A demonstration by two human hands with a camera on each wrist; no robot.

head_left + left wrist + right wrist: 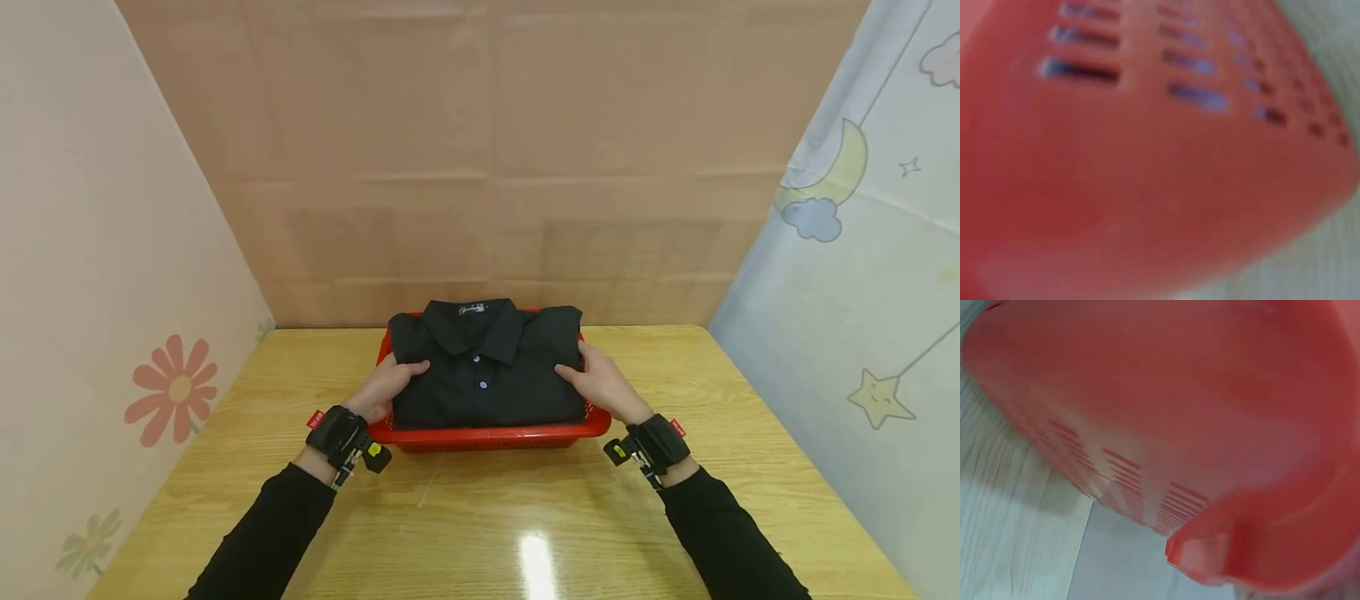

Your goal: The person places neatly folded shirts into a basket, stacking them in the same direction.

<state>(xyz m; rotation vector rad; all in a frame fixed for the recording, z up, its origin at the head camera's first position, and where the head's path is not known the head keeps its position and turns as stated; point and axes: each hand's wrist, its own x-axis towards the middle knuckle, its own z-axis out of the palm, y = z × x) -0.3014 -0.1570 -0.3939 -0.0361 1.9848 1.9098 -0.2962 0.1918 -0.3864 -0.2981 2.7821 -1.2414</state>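
A folded black polo shirt [491, 371], collar to the back and two pale buttons showing, lies face up in a red plastic basket [495, 435]. At its left edge my left hand [390, 385] holds the shirt, thumb on top and the other fingers hidden beneath the cloth. My right hand [602, 386] grips the opposite edge likewise, its thumb pressed on the front. The left wrist view is filled by the slotted wall of the basket [1147, 162], blurred. In the right wrist view, the basket's outer side and rim [1210, 412] block sight of the fingers.
The basket stands on a light wood table [420, 517], towards its back edge. Behind rises a brown paper-covered wall [487, 167]. A flower-patterned panel [150, 250] borders the left, and a pale curtain [847, 292] with moon and stars borders the right.
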